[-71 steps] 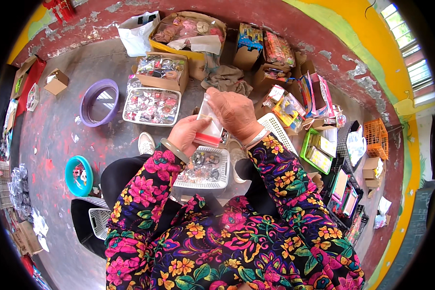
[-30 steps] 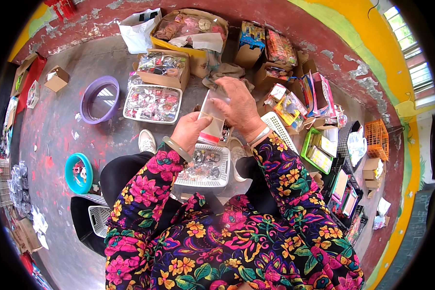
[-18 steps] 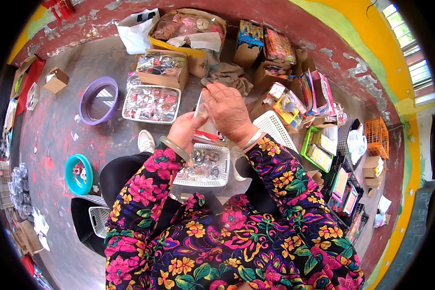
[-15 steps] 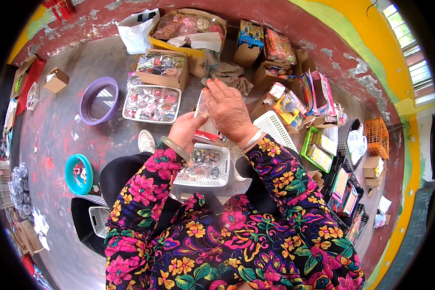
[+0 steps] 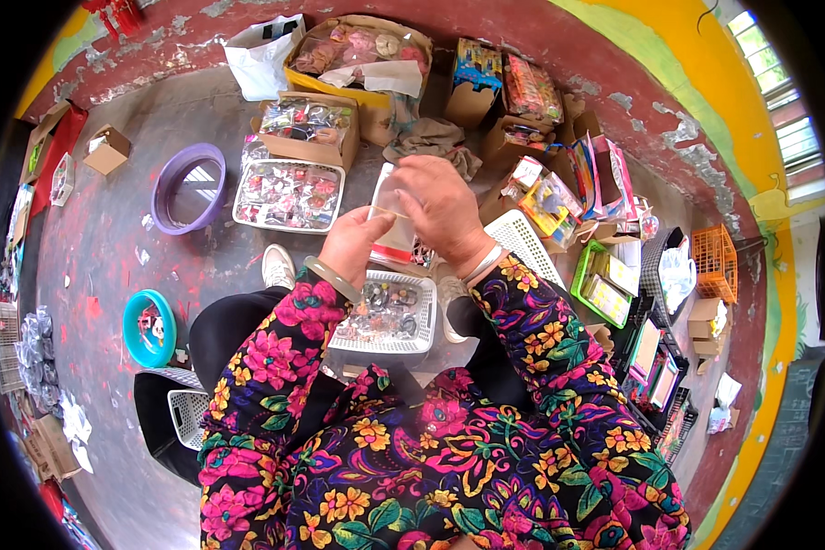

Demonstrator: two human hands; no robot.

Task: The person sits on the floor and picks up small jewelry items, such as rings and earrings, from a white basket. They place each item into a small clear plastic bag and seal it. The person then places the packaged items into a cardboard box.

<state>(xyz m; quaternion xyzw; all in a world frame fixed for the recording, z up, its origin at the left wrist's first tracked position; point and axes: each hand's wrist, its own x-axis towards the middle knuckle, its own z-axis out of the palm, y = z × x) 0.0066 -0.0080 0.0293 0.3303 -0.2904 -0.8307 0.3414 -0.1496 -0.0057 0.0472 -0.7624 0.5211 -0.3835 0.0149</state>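
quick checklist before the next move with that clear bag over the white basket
1. Both hands on the clear plastic bag: ok, left hand at its left edge, right hand at its top.
2. Bag mouth open: cannot tell.
3. Bag contents: cannot tell.
4. White basket below the hands on the lap: ok.
5. Small items left in basket: ok.
6. Grip firmness on bag: cannot tell.
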